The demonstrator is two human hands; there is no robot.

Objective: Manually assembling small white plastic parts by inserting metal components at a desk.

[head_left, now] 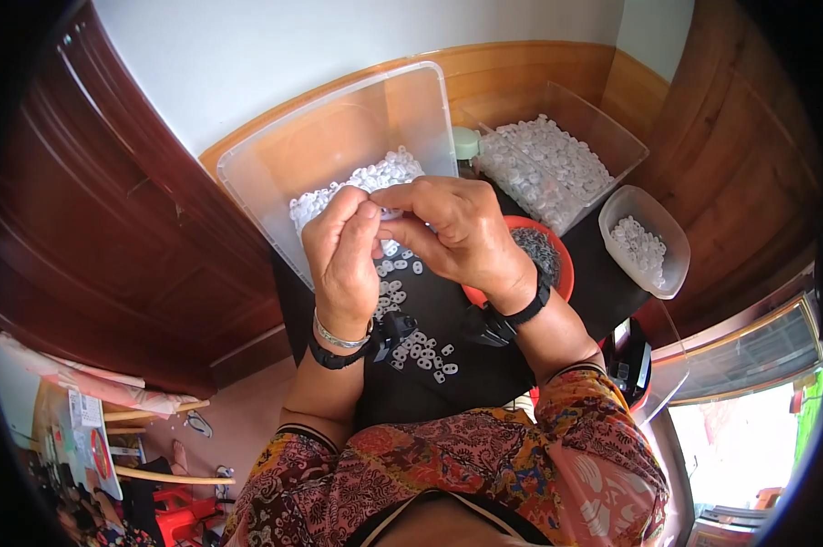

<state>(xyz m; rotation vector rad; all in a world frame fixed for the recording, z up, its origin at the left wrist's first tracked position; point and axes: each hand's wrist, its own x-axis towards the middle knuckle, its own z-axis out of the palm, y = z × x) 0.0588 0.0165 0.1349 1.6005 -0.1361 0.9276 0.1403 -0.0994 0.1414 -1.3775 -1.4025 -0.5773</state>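
Observation:
In front of my chest, above a dark table, my left hand (pixel 343 260) and my right hand (pixel 466 228) meet fingertip to fingertip. Both are closed in a pinch around a small white plastic piece (pixel 390 214), mostly covered by the fingers. Below them, small oval white plates (pixel 421 351) with two holes each lie loose on the table. Behind my hands, a large translucent bin (pixel 339 128) holds a heap of white pieces (pixel 389 170). Beside my right wrist, an orange-red bowl (pixel 568 273) contains many small grey metal parts (pixel 541 251).
A clear box (pixel 626 150) full of white parts stands at the back right. Nearer sits a translucent tub (pixel 674 278) with small clear-white pieces. A light green lidded container (pixel 466 143) is between bin and box. Dark wooden doors flank the table (pixel 288 292).

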